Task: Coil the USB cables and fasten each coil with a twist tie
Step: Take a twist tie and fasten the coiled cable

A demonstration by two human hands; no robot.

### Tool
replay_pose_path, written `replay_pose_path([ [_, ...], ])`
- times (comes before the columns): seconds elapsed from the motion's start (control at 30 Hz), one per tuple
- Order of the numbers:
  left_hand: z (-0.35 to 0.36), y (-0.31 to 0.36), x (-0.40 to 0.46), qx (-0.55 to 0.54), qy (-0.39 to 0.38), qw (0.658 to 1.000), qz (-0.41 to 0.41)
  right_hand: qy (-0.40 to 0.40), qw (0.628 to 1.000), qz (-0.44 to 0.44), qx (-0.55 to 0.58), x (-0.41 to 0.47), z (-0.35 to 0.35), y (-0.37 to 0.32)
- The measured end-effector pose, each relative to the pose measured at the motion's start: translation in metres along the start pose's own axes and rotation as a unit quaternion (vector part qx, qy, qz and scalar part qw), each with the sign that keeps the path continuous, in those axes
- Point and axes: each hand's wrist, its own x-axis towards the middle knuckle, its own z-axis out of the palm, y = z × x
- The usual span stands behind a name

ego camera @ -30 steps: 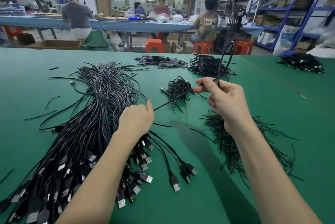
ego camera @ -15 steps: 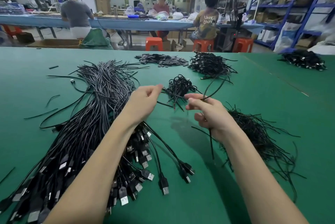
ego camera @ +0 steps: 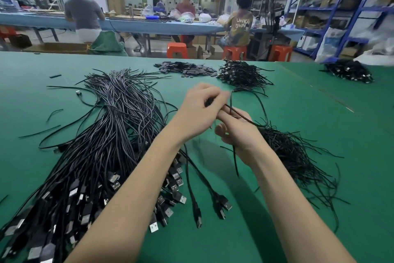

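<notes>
Counter (ego camera: 319, 230): green surface, carrying all the work items.
USB cable bundle (ego camera: 102, 156): large loose sheaf on the left side of the counter, plugs fanned toward the near edge, cords running away to the far left; a few plugs lie splayed just right of the left forearm.
Twist tie pile (ego camera: 298, 156): thin black ties heaped on the right, just beside the right wrist and forearm.
Right hand (ego camera: 238, 132): raised above the counter at centre, fingers curled; the grip is closed on a single black USB cable (ego camera: 235, 162), one end hanging below the wrist, the rest crossing the fingers and trailing off to the far right.
Left hand (ego camera: 198, 111): meets the right hand from the left, fingers curled; its grip pinches the same cable at the point where the two hands touch. Motion blur hides the exact finger placement.
Stray cords (ego camera: 40, 132): a few loose black lengths lie apart on the left of the counter.
Coiled cable heap (ego camera: 243, 75): dark tangle behind the hands, toward the far edge.
Flat black pieces (ego camera: 185, 68): low pile to the left of that heap.
Second cable heap (ego camera: 349, 73): far right of the counter, well apart.
Background: three seated persons at a blue table (ego camera: 149, 24), orange stools (ego camera: 177, 49), blue shelving (ego camera: 341, 7) on the right.
</notes>
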Motion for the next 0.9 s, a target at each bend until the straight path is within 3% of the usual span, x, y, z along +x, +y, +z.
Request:
replay_pose_path([
  [0.07,0.003,-0.017,-0.002,-0.077,0.001,0.989,-0.13,-0.006,0.997,0.032,0.071,0.003,-0.008,0.001],
  [0.17,0.007,-0.04,-0.003,-0.16,0.01,0.942,-0.296,-0.043,0.989,0.055,0.131,0.004,-0.009,0.004],
  [0.3,0.005,-0.047,-0.004,-0.127,0.03,0.936,-0.327,-0.075,0.973,0.047,0.211,0.004,-0.008,0.008],
  [0.37,0.003,-0.046,-0.007,-0.106,-0.057,0.924,-0.364,-0.097,0.956,0.047,0.274,0.004,-0.012,0.006],
  [0.43,0.004,-0.042,-0.01,-0.186,-0.135,0.885,-0.405,-0.12,0.934,0.056,0.331,0.003,-0.016,0.004],
  [0.5,0.01,-0.037,-0.012,-0.337,-0.121,0.837,-0.414,-0.15,0.921,0.077,0.352,0.001,-0.021,0.002],
  [0.6,0.013,-0.036,-0.01,-0.577,-0.013,0.71,-0.403,-0.17,0.922,0.112,0.329,0.0,-0.035,-0.001],
  [0.67,0.01,-0.039,-0.01,-0.657,0.033,0.639,-0.398,-0.166,0.925,0.131,0.316,-0.001,-0.049,-0.004],
  [0.7,0.008,-0.04,-0.01,-0.677,0.044,0.62,-0.394,-0.168,0.924,0.14,0.313,-0.001,-0.055,-0.005],
  [0.8,0.004,-0.043,-0.009,-0.705,0.078,0.602,-0.366,-0.145,0.938,0.172,0.262,-0.002,-0.067,-0.009],
  [0.9,0.0,-0.046,-0.005,-0.684,0.109,0.639,-0.333,-0.053,0.965,0.201,0.161,0.002,-0.068,-0.006],
])
